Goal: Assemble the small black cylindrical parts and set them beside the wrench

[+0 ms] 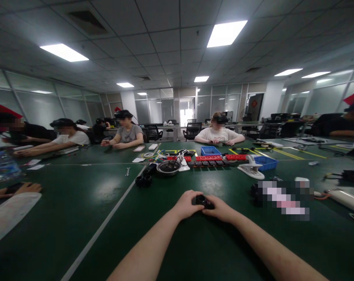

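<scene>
Bare forearms (155,238) slant in from the bottom edge of my head view and meet at a small black part (200,200). From where I sit, the grip is a two-handed one: the left hand (188,205) curls thumb and fingers about its left side, and the right hand (219,208) pinches its right side, covering some of it. Both are nearly closed on it. I have the part over the middle of the green counter (191,249); whether it touches the surface, I cannot tell. Beyond it, to the left, I see a pair of black cups (144,180) and a wrench (127,171). Farther back stand a dark bowl (169,168), a white clamp (251,171) and a blue tray (210,151), with a person (219,136) seated behind.
</scene>
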`<action>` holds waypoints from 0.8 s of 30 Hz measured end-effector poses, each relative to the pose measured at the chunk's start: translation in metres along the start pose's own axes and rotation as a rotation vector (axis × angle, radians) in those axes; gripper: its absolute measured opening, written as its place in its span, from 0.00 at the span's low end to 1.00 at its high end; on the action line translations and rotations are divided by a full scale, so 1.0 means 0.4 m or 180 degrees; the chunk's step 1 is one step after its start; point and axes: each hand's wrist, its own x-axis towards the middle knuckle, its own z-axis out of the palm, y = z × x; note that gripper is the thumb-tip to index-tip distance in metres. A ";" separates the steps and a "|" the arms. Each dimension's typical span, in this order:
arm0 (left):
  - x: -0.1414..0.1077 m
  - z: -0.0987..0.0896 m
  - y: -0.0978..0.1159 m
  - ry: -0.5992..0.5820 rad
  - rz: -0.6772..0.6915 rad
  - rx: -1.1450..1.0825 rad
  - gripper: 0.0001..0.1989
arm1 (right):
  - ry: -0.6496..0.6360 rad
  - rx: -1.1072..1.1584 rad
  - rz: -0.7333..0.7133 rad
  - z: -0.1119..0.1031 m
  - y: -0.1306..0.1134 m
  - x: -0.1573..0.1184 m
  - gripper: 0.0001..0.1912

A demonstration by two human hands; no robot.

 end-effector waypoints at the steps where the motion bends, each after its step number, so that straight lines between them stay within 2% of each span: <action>1: 0.001 -0.008 -0.001 -0.0099 0.0057 -0.0026 0.23 | -0.0115 0.0174 -0.0067 -0.006 0.008 0.000 0.18; 3: 0.005 -0.018 -0.003 -0.0241 0.0113 -0.0059 0.22 | -0.0305 0.0465 -0.0099 -0.011 0.014 0.001 0.17; 5: 0.008 -0.019 -0.002 -0.0276 0.0087 -0.0057 0.22 | -0.0325 0.0528 0.0067 -0.008 0.008 0.001 0.16; 7: 0.009 -0.009 -0.001 -0.0178 -0.0024 -0.0017 0.20 | -0.0111 0.0208 0.0335 0.002 -0.010 0.001 0.16; 10: 0.007 0.017 0.004 0.0137 -0.0278 0.0092 0.20 | 0.0312 -0.0670 0.0585 0.022 -0.046 -0.001 0.16; 12: 0.006 0.032 0.008 0.0299 -0.0382 0.0143 0.19 | 0.0427 -0.1090 0.0618 0.031 -0.064 -0.003 0.15; 15: 0.005 0.035 0.014 0.0255 -0.0306 0.0107 0.19 | 0.0446 -0.1253 0.0613 0.031 -0.067 -0.006 0.18; 19: 0.004 0.018 0.017 -0.0014 -0.0107 -0.0043 0.20 | 0.0131 -0.0646 0.0355 0.007 -0.029 -0.006 0.24; 22: 0.001 0.007 0.019 -0.0134 -0.0066 -0.0133 0.27 | -0.0319 0.0161 0.0077 -0.015 0.001 -0.004 0.21; 24: -0.001 0.004 0.024 -0.0235 0.0011 -0.0128 0.27 | -0.0564 0.0665 0.0056 -0.023 0.011 -0.002 0.18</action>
